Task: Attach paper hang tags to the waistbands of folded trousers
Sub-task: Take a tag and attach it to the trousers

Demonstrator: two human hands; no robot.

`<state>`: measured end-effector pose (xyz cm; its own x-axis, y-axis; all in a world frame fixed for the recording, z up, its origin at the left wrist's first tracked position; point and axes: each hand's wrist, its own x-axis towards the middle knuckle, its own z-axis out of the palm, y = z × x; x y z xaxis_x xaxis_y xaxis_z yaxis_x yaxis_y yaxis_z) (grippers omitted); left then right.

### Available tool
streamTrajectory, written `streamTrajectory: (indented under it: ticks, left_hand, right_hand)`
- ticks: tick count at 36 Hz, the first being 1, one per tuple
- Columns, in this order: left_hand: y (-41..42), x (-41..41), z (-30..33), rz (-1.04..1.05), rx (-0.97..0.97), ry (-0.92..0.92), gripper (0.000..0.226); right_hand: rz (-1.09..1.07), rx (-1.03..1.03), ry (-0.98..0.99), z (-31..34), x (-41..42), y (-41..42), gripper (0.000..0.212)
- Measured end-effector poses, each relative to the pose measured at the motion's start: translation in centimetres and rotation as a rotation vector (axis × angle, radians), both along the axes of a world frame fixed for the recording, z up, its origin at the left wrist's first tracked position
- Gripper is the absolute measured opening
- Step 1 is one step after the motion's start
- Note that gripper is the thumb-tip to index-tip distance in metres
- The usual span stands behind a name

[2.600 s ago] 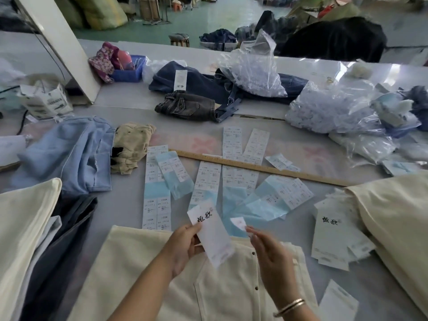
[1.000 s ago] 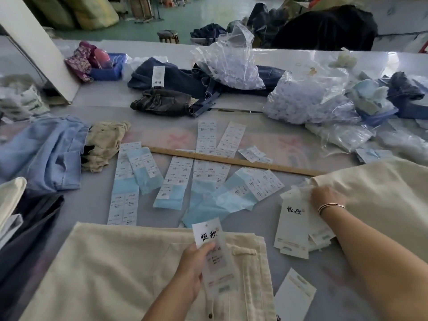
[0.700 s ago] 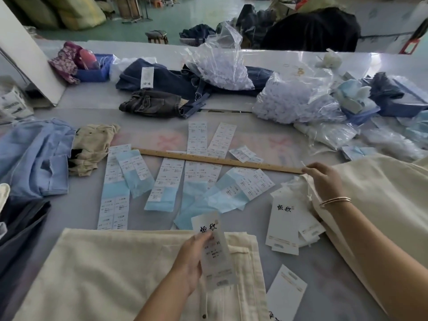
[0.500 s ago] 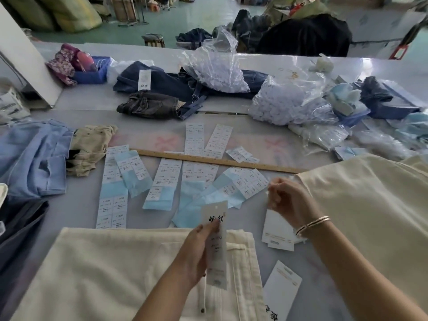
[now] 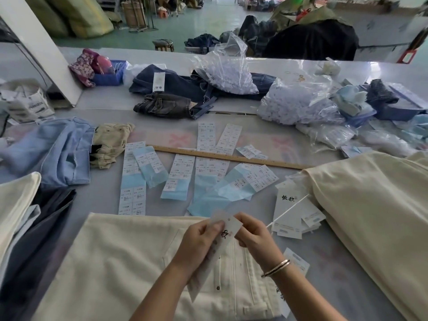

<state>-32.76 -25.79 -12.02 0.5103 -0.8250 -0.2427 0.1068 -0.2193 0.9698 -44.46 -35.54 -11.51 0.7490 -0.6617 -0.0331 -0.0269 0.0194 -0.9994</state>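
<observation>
Hands meet over cream trousers [image 5: 129,258]: left hand [image 5: 196,244] pinches hang tag [image 5: 228,229]; right hand [image 5: 253,235], at three o'clock, pinches its top. Thread the hole squarely.

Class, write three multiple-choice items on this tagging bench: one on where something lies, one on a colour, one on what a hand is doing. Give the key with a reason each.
1. Where does the wooden ruler lie?
A. across the label sheets
B. on the blue basket
C. under the cream trousers

2. What colour are the trousers beneath the hands?
A. black
B. cream
C. red

3. What is the left hand doing?
A. resting flat on the table
B. lifting the ruler
C. holding a paper tag

Key:
1 A, the ruler crosses the label sheets mid-table.
2 B, the cloth under both hands is cream.
3 C, its fingers grip the paper tag, which the right hand also pinches.
</observation>
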Motion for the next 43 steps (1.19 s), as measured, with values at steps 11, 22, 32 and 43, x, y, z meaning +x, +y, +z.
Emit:
streamTrajectory:
  ticks: [11, 22, 32, 43]
  left_hand:
    - [0.7, 0.0, 0.0, -0.077, 0.041, -0.265, 0.033]
    - [0.7, -0.8, -0.4, -0.104, 0.21, -0.707, 0.035]
    - [0.7, -1.4, -1.8, -0.211, 0.154, -0.395, 0.029]
    - [1.7, -1.7, -5.1, -0.253, 0.138, 1.204, 0.077]
  right_hand:
    - [-0.033, -0.314, 0.18, 0.5, -1.2, 0.6, 0.019]
    - [-0.056, -0.229, 0.3, 0.6, -2.2, 2.1, 0.048]
    - [-0.325, -0.444, 0.244, -1.2, -2.0, 1.9, 0.033]
    - [-0.211, -0.696, 0.142, -0.6, -2.2, 3.9, 0.012]
